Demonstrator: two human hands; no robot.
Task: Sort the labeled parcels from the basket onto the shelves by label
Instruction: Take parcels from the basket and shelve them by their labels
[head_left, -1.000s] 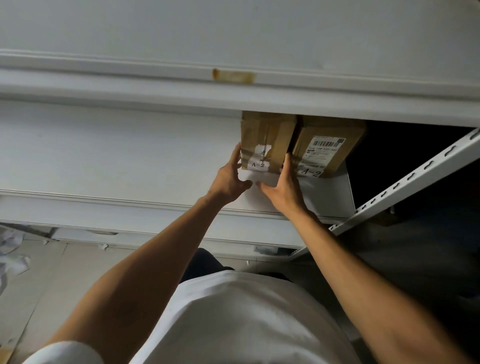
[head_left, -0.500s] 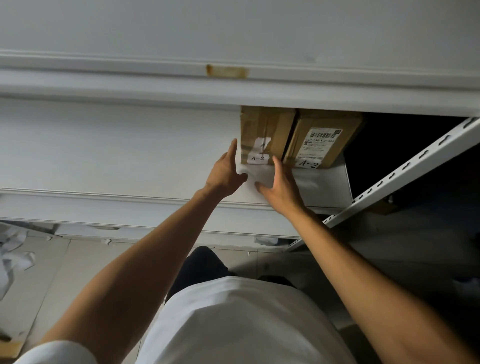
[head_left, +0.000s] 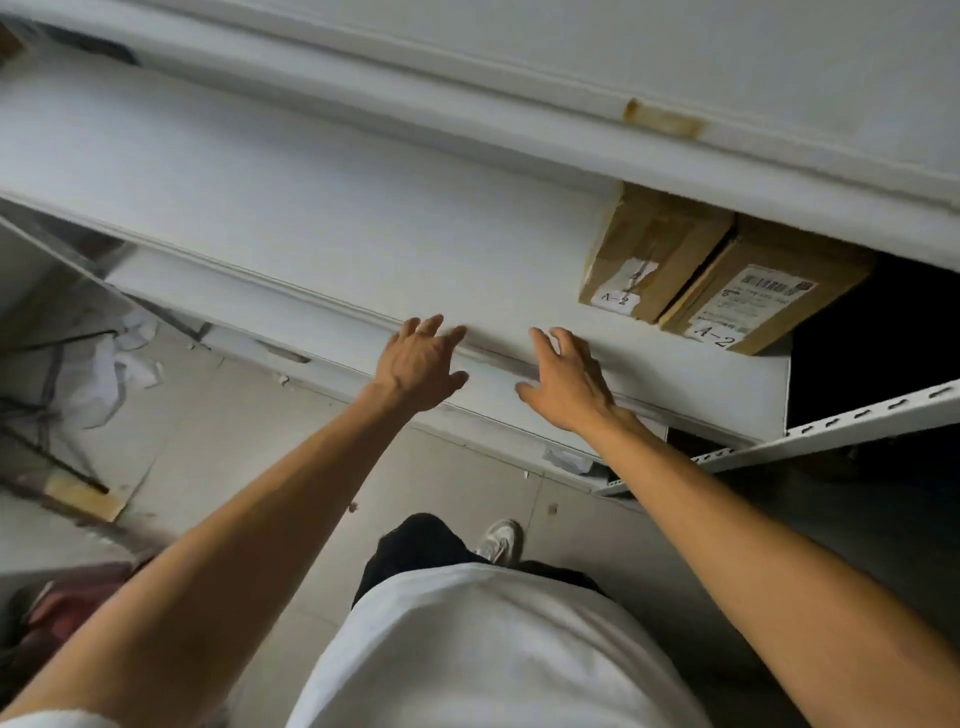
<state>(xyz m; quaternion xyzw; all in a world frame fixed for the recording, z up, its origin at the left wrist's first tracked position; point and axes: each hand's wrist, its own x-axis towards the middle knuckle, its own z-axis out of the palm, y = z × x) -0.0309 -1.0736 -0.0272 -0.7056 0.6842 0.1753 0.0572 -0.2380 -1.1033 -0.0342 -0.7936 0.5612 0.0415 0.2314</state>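
Two brown cardboard parcels stand side by side on the white shelf (head_left: 311, 223), far right, under the shelf above. The left parcel (head_left: 649, 249) carries a small white tag reading A-2. The right parcel (head_left: 758, 286) has a barcode label and also an A-2 tag. My left hand (head_left: 418, 364) and my right hand (head_left: 566, 384) hover at the shelf's front edge, left of and nearer than the parcels, fingers spread, holding nothing.
A perforated white shelf beam (head_left: 857, 426) runs at the right, with a dark gap behind it. An upper shelf (head_left: 571, 67) overhangs the parcels. Crumpled white wrapping (head_left: 104, 364) and dark wire rods lie on the tiled floor at left; something red (head_left: 67, 603) shows bottom left.
Both hands have let go of the left A-2 parcel and pulled back to the shelf's front edge. The view has swung left, so the parcels now sit further right.
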